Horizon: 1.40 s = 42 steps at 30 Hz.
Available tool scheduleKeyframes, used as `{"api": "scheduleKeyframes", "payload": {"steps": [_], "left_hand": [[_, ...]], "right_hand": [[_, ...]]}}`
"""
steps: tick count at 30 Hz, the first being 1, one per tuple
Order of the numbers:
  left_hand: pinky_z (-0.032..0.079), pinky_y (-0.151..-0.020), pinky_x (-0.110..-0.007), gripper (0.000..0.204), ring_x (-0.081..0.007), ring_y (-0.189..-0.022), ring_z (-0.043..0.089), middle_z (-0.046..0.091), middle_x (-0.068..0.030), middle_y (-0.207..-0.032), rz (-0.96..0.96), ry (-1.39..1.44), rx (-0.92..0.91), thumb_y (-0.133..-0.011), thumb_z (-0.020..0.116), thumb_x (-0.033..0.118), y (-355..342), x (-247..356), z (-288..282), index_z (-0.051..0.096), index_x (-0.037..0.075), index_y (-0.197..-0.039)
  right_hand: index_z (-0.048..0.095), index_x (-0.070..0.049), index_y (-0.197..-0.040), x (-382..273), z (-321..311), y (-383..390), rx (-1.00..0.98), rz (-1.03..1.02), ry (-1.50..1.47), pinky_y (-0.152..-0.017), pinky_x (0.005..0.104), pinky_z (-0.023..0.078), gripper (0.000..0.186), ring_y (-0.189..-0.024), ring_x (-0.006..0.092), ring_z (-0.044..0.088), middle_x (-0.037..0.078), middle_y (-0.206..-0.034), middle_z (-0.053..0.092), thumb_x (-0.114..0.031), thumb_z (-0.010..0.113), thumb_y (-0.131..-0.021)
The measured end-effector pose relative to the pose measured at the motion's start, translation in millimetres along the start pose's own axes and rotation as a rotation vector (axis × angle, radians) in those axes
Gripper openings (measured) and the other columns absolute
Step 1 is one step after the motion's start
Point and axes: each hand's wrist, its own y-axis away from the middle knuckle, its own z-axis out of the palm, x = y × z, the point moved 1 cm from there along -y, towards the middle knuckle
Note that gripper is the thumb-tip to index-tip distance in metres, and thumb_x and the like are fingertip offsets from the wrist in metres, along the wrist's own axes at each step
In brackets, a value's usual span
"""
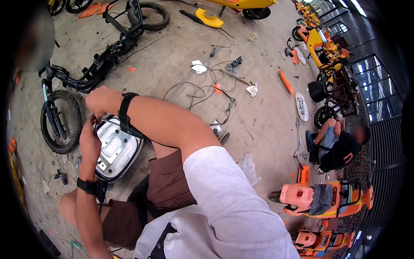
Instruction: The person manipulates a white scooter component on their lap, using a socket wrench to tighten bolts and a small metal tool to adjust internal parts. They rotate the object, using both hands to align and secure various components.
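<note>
Concrete floor (263,140), littered, dark wall (390,151) beyond, right hand (101,101), left hand (89,137) together at white base (113,144), grip unclear.

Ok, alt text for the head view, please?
The left hand and right hand are close together at the upper edge of a rounded white part with a black rim and bolts. Beyond it, to the left, is a stripped black motorbike frame; cables lie on the concrete floor, with another person, yellow scooters and orange scooters rightward.
</note>
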Motion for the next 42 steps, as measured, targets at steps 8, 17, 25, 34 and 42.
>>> {"api": "scheduleKeyframes", "payload": {"steps": [8,17,25,34,42], "left_hand": [[0.041,-0.099,-0.043,0.053,-0.0398,-0.118,0.051,0.054,-0.0189,-0.127,0.095,-0.136,0.069,-0.076,0.066,-0.003,5,-4,-9,0.050,0.001,-0.126],[0.033,-0.109,-0.044,0.061,-0.0381,-0.132,0.040,0.042,-0.0193,-0.142,0.090,-0.164,0.041,-0.077,0.067,-0.001,11,-5,-13,0.046,0.003,-0.133],[0.036,-0.108,-0.043,0.060,-0.0381,-0.133,0.039,0.044,-0.0209,-0.140,0.033,-0.085,-0.062,-0.079,0.066,0.003,13,-15,-7,0.044,-0.001,-0.135],[0.033,-0.110,-0.043,0.061,-0.0385,-0.136,0.036,0.039,-0.0224,-0.145,0.066,-0.212,0.004,-0.080,0.066,0.004,13,-22,-16,0.043,-0.001,-0.137],[0.033,-0.110,-0.043,0.060,-0.0392,-0.135,0.037,0.041,-0.0249,-0.143,-0.010,-0.121,-0.100,-0.083,0.065,0.008,16,-17,-13,0.042,-0.003,-0.138]], "right_hand": [[0.074,-0.010,-0.102,-10,-4,0,-0.064,0.001,0.137,-0.080,0.0374,0.052,0.049,-0.098,0.0253,0.068,0.008,-0.103,0.072,-0.041,0.084,-0.065],[0.075,-0.012,-0.096,-1,8,-9,0.065,0.063,0.106,-0.079,0.0356,0.052,0.042,-0.092,0.0223,0.070,0.008,-0.097,0.073,-0.035,0.081,-0.061],[0.076,-0.012,-0.091,-14,27,-7,0.107,-0.027,0.068,-0.078,0.0384,0.054,0.038,-0.091,0.0263,0.069,0.010,-0.093,0.073,-0.037,0.081,-0.064],[0.075,-0.005,-0.083,-23,32,-17,0.074,0.000,-0.013,-0.073,0.0404,0.055,0.023,-0.083,0.0326,0.069,0.018,-0.084,0.070,-0.018,0.067,-0.065],[0.076,-0.010,-0.093,-25,26,-12,-0.196,0.113,-0.233,-0.077,0.0403,0.054,0.026,-0.093,0.0277,0.069,0.011,-0.093,0.073,-0.018,0.063,-0.071]]}}
